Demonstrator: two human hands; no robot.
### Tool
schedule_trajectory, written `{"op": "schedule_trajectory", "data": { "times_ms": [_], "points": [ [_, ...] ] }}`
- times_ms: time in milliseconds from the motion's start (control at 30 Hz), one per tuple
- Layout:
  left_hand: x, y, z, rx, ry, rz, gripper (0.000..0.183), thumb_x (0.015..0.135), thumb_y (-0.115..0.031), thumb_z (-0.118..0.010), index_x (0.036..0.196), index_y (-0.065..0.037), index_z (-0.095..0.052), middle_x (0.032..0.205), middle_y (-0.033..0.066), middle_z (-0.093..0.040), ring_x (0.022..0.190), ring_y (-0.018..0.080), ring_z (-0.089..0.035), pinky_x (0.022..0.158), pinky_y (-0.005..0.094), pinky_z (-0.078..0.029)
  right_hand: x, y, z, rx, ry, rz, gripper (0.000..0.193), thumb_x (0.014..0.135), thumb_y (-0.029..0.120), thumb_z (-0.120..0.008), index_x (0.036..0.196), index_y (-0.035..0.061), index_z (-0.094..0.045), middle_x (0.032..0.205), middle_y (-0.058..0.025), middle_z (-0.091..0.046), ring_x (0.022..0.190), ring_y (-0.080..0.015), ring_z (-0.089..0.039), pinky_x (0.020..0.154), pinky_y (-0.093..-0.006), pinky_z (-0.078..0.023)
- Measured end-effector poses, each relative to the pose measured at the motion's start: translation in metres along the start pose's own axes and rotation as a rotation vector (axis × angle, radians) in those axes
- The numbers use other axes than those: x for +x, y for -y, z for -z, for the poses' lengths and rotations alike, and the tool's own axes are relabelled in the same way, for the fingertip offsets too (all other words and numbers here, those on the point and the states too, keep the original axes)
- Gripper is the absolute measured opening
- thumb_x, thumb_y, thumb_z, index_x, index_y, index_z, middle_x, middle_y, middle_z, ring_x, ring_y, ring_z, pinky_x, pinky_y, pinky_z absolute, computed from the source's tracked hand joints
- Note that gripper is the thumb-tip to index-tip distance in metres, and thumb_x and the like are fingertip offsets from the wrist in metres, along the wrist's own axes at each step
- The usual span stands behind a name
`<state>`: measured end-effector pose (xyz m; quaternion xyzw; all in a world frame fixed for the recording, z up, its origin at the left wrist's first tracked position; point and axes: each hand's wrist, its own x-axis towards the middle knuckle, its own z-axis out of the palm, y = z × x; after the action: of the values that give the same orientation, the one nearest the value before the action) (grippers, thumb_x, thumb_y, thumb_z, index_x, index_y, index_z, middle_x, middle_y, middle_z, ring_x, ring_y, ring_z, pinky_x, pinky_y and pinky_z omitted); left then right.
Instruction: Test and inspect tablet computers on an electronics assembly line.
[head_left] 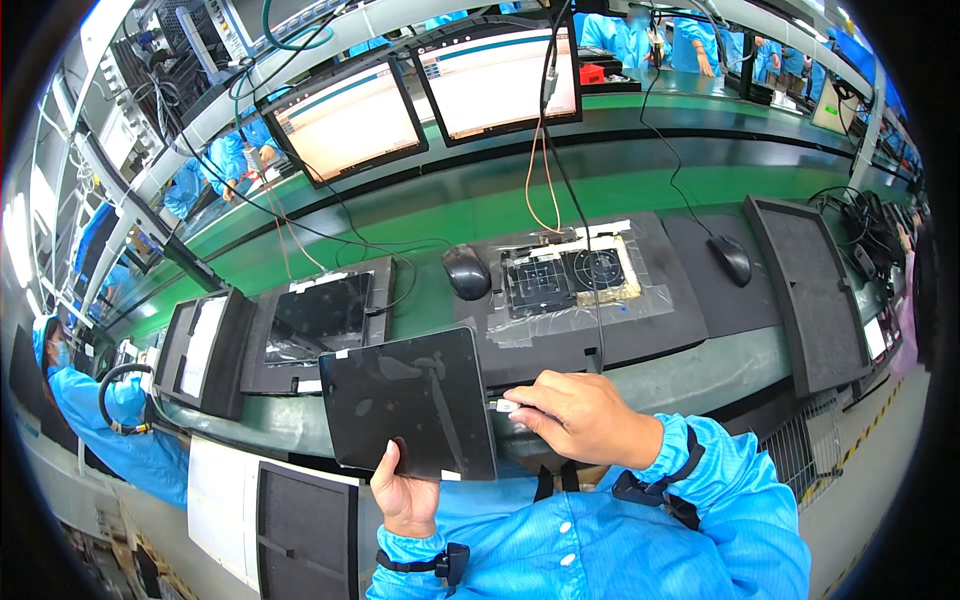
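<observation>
A dark tablet with a glossy screen, small white tabs at its edges, is held tilted in front of me. My left hand grips its lower edge, thumb on the screen and the other fingers hidden behind. At the tablet's right edge my right hand pinches a white cable plug between thumb and fingers. The plug's tip meets or nearly meets the edge; I cannot tell whether it is inserted. A black cable hangs from above and passes behind my right hand.
Another dark tablet lies on a foam pad at the left. Past my hands, a taped fixture sits between two black mice. Foam trays stand at both sides. Two monitors rise behind, with hanging cables. A co-worker is at far left.
</observation>
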<state>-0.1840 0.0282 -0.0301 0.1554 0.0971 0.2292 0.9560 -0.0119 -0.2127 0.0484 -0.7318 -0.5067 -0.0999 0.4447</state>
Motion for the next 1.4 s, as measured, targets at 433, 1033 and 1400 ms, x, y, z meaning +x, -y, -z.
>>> {"op": "schedule_trajectory", "data": {
  "times_ms": [433, 1033, 1400],
  "points": [
    [-0.003, 0.003, 0.004, 0.124, -0.030, 0.006, 0.031, 0.109, -0.007, -0.061, 0.137, -0.003, -0.073, 0.137, 0.0145, -0.078, 0.131, 0.0315, -0.072, 0.120, 0.0523, -0.054, -0.007, -0.005, 0.010, -0.014, 0.207, 0.001, 0.014, 0.105, 0.020, -0.072, 0.111, 0.0074, -0.071, 0.088, -0.0094, -0.063, 0.079, -0.0355, -0.068, 0.071, -0.0488, -0.055],
    [0.050, 0.096, -0.105, 0.817, 0.432, 0.358, 0.042, 0.117, -0.029, -0.059, 0.148, -0.001, -0.062, 0.141, 0.0156, -0.071, 0.128, 0.0267, -0.069, 0.113, 0.0470, -0.055, -0.043, -0.066, 0.047, 1.386, -0.377, -0.748, 0.038, 0.111, 0.015, -0.068, 0.145, 0.0016, -0.060, 0.129, -0.0092, -0.074, 0.117, -0.0208, -0.074, 0.103, -0.0437, -0.063],
    [0.137, 0.064, -0.109, 2.015, 0.729, -0.246, 0.097, 0.093, -0.050, -0.088, 0.162, 0.004, -0.048, 0.172, 0.0324, -0.037, 0.163, 0.0466, -0.034, 0.131, 0.0507, -0.035, -0.059, -0.159, 0.123, 1.147, -0.368, -0.919, 0.030, 0.113, 0.016, -0.064, 0.139, 0.0002, -0.065, 0.129, -0.0105, -0.076, 0.116, -0.0249, -0.076, 0.106, -0.0495, -0.063]
  ]
}}
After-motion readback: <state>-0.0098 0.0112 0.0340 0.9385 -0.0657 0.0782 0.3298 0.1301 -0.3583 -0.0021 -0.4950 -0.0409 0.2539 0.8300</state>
